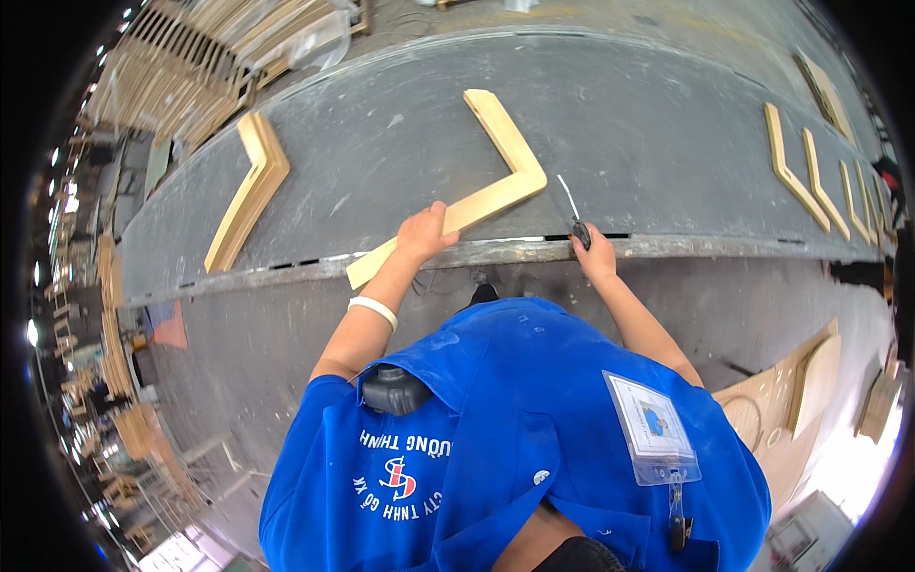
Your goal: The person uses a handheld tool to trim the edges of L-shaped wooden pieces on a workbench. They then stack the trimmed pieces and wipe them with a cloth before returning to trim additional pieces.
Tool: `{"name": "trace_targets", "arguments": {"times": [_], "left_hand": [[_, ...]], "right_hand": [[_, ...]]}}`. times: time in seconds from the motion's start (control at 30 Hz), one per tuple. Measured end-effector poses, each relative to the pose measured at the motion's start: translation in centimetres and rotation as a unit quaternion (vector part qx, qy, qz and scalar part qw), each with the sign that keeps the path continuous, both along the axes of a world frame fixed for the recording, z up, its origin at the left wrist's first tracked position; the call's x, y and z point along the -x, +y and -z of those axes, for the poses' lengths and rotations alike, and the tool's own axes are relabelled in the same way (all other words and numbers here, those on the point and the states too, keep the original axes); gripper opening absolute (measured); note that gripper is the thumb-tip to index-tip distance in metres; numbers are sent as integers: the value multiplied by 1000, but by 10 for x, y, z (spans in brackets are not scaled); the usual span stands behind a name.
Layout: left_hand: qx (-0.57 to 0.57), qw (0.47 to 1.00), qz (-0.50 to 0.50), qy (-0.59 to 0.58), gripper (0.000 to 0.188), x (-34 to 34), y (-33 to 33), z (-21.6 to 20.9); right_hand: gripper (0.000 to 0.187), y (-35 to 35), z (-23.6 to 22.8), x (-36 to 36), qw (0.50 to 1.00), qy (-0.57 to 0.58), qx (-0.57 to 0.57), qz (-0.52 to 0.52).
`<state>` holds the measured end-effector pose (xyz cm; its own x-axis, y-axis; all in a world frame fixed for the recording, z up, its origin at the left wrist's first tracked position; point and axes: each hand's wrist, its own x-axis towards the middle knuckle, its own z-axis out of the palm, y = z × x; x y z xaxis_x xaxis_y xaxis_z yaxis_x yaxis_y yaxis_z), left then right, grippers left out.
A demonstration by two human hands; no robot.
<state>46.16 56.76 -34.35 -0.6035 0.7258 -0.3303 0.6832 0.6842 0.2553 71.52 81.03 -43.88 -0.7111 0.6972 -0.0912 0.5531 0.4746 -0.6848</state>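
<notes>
Table, dark grey and scuffed with pale marks, runs the full breadth of the view, its long near edge just in front of the person's blue shirt. Beyond its far side, at upper left, stand slatted stacks of wood, with clear plastic sheeting draped beside them. At lower right, below table level, are pale flat wooden panels. On the tabletop, a stack of angled pieces lies to the left and a row of slim angled pieces to the right, both well apart from the middle. Between them lies the angled wooden piece, its corner toward the right, one limb pointing away and the other slanting back so that its end juts over the near edge. The left forearm reaches forward and slightly inward; the left hand lies palm down across the near limb, fingers and thumb straddling the wood and clamped on it. The right forearm angles forward and inward, and the right hand sits at the near edge, fingers wrapped around the black handle of a slender tool. The tool's thin pale shaft points away, its tip near the corner but apart from it. A pale band circles the left wrist.
</notes>
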Motion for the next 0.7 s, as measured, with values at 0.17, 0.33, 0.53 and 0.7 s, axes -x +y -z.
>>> {"name": "trace_targets", "arguments": {"times": [0.17,0.33,0.53,0.7], "left_hand": [[-66,996,-59,10,52,-36,-46,-50],[-149,978,-126,74,52,-55,-97,-92],[-266,938,-136,174,51,-45,-157,-119],[-309,923,-124,192,49,-25,-215,-133]], "right_hand": [[40,12,6,1,997,-63,23,-29],[52,26,-11,-6,997,-7,-31,-65],[52,-4,-100,46,967,141,212,-4],[53,-116,-184,137,772,293,544,-148]]}}
